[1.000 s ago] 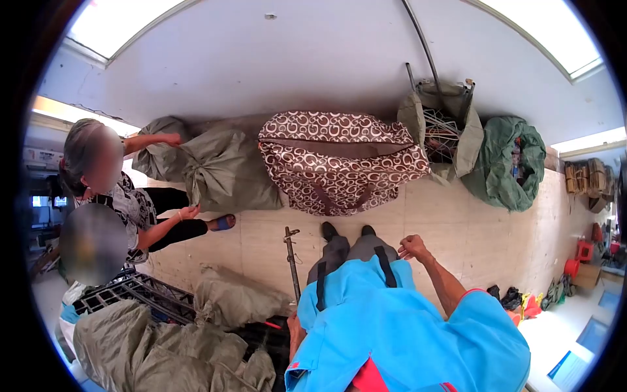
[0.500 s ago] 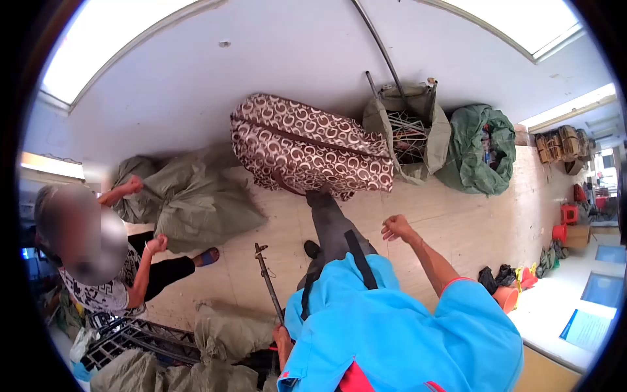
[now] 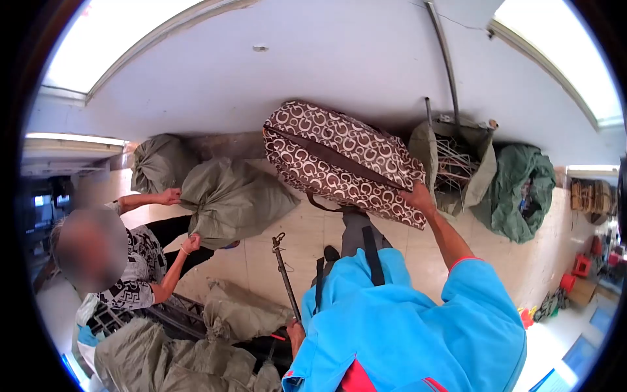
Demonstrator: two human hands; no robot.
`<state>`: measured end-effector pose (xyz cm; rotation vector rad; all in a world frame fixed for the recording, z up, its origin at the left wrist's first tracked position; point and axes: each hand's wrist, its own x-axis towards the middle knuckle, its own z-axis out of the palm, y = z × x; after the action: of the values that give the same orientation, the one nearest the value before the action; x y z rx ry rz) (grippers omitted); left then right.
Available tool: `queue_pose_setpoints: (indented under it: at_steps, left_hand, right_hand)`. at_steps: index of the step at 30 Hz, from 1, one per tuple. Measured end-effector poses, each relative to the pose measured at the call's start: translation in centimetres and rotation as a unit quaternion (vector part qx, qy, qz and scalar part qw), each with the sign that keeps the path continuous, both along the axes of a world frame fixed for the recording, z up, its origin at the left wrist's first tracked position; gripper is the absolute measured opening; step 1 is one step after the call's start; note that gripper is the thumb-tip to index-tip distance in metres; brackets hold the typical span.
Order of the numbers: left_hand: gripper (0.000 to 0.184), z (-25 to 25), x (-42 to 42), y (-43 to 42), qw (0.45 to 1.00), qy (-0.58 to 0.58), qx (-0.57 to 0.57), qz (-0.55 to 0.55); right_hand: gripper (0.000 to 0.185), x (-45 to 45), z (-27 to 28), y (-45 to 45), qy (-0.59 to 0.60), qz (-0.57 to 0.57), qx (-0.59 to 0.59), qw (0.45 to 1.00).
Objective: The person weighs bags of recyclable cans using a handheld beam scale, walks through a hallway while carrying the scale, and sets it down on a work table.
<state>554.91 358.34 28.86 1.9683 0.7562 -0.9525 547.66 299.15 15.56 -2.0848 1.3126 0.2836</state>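
My right hand (image 3: 420, 198) grips the right end of a large brown duffel bag (image 3: 339, 153) patterned with pale letters, which lies against the wall. In my left hand (image 3: 296, 334), low in the view, is a dark metal rod (image 3: 286, 277) with a hook at its upper end; my sleeve partly covers this hand. One of my legs touches the front of the duffel bag, near its dark strap (image 3: 321, 204).
At left, another person (image 3: 140, 268) holds a full grey-green sack (image 3: 228, 202) with both hands. Another sack (image 3: 163, 163) stands behind it. Right of the duffel are an open sack of metal rods (image 3: 480, 176) and a green sack (image 3: 522, 196). Stuffed sacks (image 3: 170, 359) lie lower left.
My right hand has moved from free air onto the duffel's right end and closed there. The other person's hands have come onto the grey-green sack. The view has shifted, moving the scene rightward.
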Motion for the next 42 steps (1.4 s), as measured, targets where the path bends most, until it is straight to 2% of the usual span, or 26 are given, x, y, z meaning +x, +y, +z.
queue_pose_setpoints:
  at_steps: [1, 4, 8, 9, 12, 13, 16, 17, 20, 21, 24, 26, 28, 30, 32, 35, 38, 42]
  left_hand:
    - [0.026, 0.6, 0.3, -1.2, 1.0, 0.004, 0.003, 0.008]
    - [0.027, 1.6, -0.8, -3.5, 0.999, 0.026, 0.022, 0.024]
    - [0.027, 0.8, -3.2, -3.7, 0.993, 0.047, 0.074, 0.075]
    - [0.026, 1.2, -3.9, -3.7, 0.993, 0.049, 0.036, 0.099]
    - [0.024, 0.8, -5.7, -3.8, 0.981, 0.072, 0.118, 0.133]
    - [0.025, 2.8, -4.8, -5.4, 0.984, 0.102, 0.073, 0.127]
    - [0.025, 2.1, -7.6, -3.9, 0.988, 0.091, 0.055, 0.107]
    - [0.024, 2.0, -8.7, -3.2, 0.992, 0.055, 0.027, 0.111]
    - [0.027, 1.4, -9.1, -3.9, 0.986, 0.096, 0.08, 0.108]
    - [0.029, 1.9, -9.3, -4.3, 0.987, 0.1, 0.069, 0.108]
    - [0.033, 1.8, -10.4, -5.4, 0.987, 0.098, 0.044, 0.122]
    - [0.033, 1.5, -11.3, -6.4, 0.985, 0.09, 0.038, 0.142]
    - [0.032, -0.3, -13.0, -4.5, 0.983, 0.1, -0.035, 0.148]
    - [0.03, 0.1, -15.1, -4.4, 0.985, 0.109, -0.022, 0.129]
    - [0.027, 1.5, -13.1, -6.9, 0.988, 0.109, 0.072, 0.078]
    - [0.023, 1.6, -13.1, -2.9, 0.996, 0.083, 0.0, 0.042]
    - [0.02, 1.5, -12.2, -0.2, 0.995, 0.077, -0.02, 0.057]
    - [0.017, 1.5, -11.1, 0.1, 0.998, 0.05, 0.014, 0.034]
  right_hand:
    - [0.077, 2.5, 0.7, -0.1, 0.075, -0.012, -0.014, 0.997]
    - [0.08, 5.5, -0.2, -1.9, 0.048, 0.088, -0.135, 0.986]
    - [0.091, 9.0, -2.9, -5.0, 0.119, 0.168, -0.138, 0.969]
    - [0.103, 9.3, -4.2, -5.3, 0.143, 0.195, -0.137, 0.961]
    - [0.118, 11.0, -5.1, -5.4, 0.238, 0.247, -0.077, 0.936]
    - [0.126, 12.0, -4.6, -5.0, 0.274, 0.252, -0.038, 0.927]
    - [0.125, 12.3, -6.6, -3.6, 0.286, 0.242, 0.0, 0.927]
    - [0.096, 12.1, -6.6, -2.9, 0.251, 0.235, -0.054, 0.937]
    - [0.055, 11.4, -10.7, -2.3, 0.176, 0.197, 0.005, 0.965]
    - [0.028, 10.7, -11.1, -1.2, 0.078, 0.174, -0.059, 0.98]
    - [0.024, 10.8, -8.9, -0.5, 0.006, 0.246, -0.014, 0.969]
    - [0.02, 10.7, -5.5, -0.8, -0.063, 0.211, -0.012, 0.975]
    - [0.019, 10.1, -3.3, -1.1, -0.096, 0.181, 0.009, 0.979]
    - [0.024, 7.2, -2.9, -2.9, -0.149, 0.145, 0.0, 0.978]
    - [0.026, 6.7, -0.5, -4.3, -0.208, 0.061, -0.017, 0.976]
    - [0.027, 7.6, 4.5, -5.3, -0.231, 0.093, 0.005, 0.968]
    - [0.027, 9.8, 5.7, -4.4, -0.332, 0.054, 0.023, 0.942]
    - [0.028, 11.5, 4.9, -4.9, -0.363, 0.007, 0.066, 0.929]
